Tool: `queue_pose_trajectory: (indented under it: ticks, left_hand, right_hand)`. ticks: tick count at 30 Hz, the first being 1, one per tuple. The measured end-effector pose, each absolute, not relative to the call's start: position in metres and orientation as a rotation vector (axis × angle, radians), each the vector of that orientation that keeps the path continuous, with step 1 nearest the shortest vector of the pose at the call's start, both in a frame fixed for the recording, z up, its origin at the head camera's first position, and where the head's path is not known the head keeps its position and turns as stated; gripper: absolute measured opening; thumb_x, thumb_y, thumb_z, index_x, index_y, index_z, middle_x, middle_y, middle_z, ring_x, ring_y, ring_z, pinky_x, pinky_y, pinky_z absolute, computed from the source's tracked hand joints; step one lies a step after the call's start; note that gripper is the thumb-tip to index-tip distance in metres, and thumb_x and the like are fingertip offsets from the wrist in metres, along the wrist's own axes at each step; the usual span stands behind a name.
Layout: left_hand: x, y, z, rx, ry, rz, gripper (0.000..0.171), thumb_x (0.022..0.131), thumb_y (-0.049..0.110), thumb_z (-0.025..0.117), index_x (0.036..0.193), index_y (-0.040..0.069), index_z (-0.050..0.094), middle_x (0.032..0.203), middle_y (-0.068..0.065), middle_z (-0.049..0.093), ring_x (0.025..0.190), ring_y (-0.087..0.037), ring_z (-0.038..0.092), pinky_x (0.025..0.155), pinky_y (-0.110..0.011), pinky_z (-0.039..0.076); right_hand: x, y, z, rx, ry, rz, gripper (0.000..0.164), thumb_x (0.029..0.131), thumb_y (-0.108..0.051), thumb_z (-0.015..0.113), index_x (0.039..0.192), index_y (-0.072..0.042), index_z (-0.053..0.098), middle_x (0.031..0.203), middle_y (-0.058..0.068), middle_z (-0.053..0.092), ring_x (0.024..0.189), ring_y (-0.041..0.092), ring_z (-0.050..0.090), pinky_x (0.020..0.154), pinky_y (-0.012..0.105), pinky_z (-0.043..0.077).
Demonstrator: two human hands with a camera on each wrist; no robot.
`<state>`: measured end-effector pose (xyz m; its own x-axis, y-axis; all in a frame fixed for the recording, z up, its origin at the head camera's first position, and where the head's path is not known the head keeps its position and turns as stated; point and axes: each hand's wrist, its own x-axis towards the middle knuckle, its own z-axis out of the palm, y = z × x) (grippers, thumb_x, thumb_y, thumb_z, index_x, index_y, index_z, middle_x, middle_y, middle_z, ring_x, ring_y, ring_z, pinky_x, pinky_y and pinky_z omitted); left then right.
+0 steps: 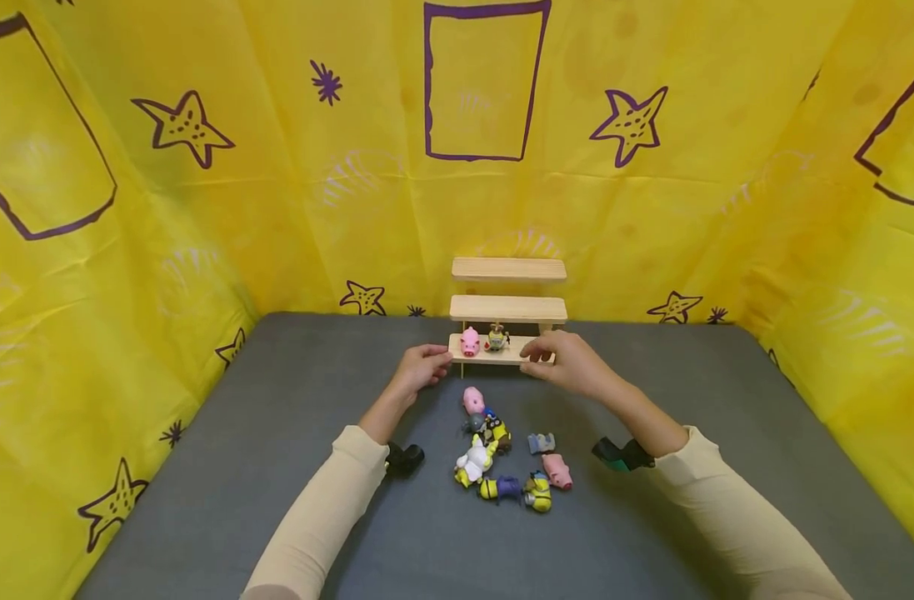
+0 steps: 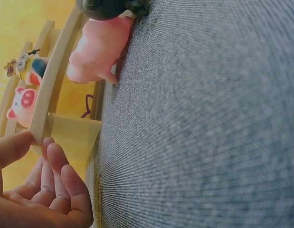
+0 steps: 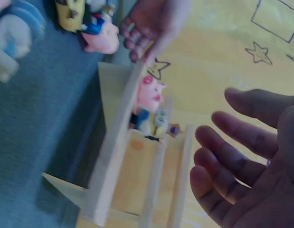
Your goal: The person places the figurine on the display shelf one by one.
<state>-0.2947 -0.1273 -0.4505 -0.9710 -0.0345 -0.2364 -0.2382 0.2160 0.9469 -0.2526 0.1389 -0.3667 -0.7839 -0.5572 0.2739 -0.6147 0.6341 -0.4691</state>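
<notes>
A wooden three-step shelf [image 1: 507, 309] stands near the back. My left hand [image 1: 422, 367] pinches the left end of its lowest step, thumb above and fingertips below. A pink pig figure [image 1: 469, 342] sits upright on that step near this hand, and a yellow minion figure [image 1: 496, 338] stands to its right. Over the right end of the same step, my right hand [image 1: 574, 364] has its fingers loosely bent and apart. In the right wrist view nothing lies between its thumb and fingers.
In front of the shelf lie several figures: a pink pig [image 1: 473, 401], a white-clad yellow figure [image 1: 475, 461], minions [image 1: 537, 492], a second pig [image 1: 557, 472] and a small blue-grey piece [image 1: 541, 442]. Yellow cloth walls [image 1: 337, 208] enclose the grey table [image 1: 292, 400].
</notes>
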Motion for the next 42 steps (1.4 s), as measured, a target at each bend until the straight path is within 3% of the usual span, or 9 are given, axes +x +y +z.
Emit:
queue_pose_trajectory:
  ticks: [5,13,27,35,42]
  left_hand:
    - [-0.295,-0.128,-0.448,-0.263,2.326,1.841,0.034,0.094,0.019,0.064,0.124,0.002,0.063,0.105,-0.013,0.07,0.076,-0.014,0.064,0.065,-0.023,0.049]
    - [-0.296,-0.128,-0.449,-0.254,2.329,1.839,0.034,0.094,0.019,0.064,0.123,0.002,0.063,0.102,-0.012,0.07,0.075,-0.012,0.063,0.065,-0.023,0.049]
    - [-0.295,-0.127,-0.452,-0.246,2.334,1.833,0.034,0.094,0.018,0.064,0.123,0.001,0.063,0.102,-0.012,0.071,0.074,-0.012,0.063,0.064,-0.022,0.048]
    - [-0.295,-0.127,-0.45,-0.249,2.337,1.822,0.034,0.094,0.019,0.064,0.124,0.002,0.063,0.106,-0.014,0.07,0.08,-0.016,0.065,0.065,-0.022,0.048]
    - [-0.294,-0.128,-0.449,-0.257,2.332,1.819,0.034,0.094,0.019,0.064,0.124,0.002,0.063,0.106,-0.014,0.07,0.077,-0.013,0.064,0.066,-0.023,0.049]
  right_hand:
    - [-0.245,0.142,-0.382,1.163,-2.806,0.828,0.012,0.087,-0.011,0.072,0.097,-0.004,0.074,0.087,0.005,0.069,0.075,0.011,0.058,0.065,0.023,0.048]
    - [-0.243,0.145,-0.404,1.4,-2.989,0.713,0.015,0.082,-0.003,0.069,0.096,-0.002,0.075,0.086,0.003,0.071,0.074,0.006,0.058,0.067,0.021,0.048]
    - [-0.245,0.145,-0.42,1.386,-3.208,0.702,0.017,0.079,-0.002,0.071,0.095,-0.005,0.075,0.089,0.001,0.074,0.075,0.004,0.061,0.068,0.022,0.05]
    - [-0.245,0.145,-0.419,1.354,-3.291,0.74,0.021,0.073,-0.005,0.075,0.094,-0.004,0.075,0.074,-0.002,0.069,0.065,0.003,0.054,0.061,0.021,0.046]
    - [-0.24,0.142,-0.419,1.392,-3.328,0.733,0.01,0.074,-0.009,0.078,0.083,-0.006,0.074,0.069,-0.004,0.065,0.062,0.002,0.051,0.059,0.02,0.044]
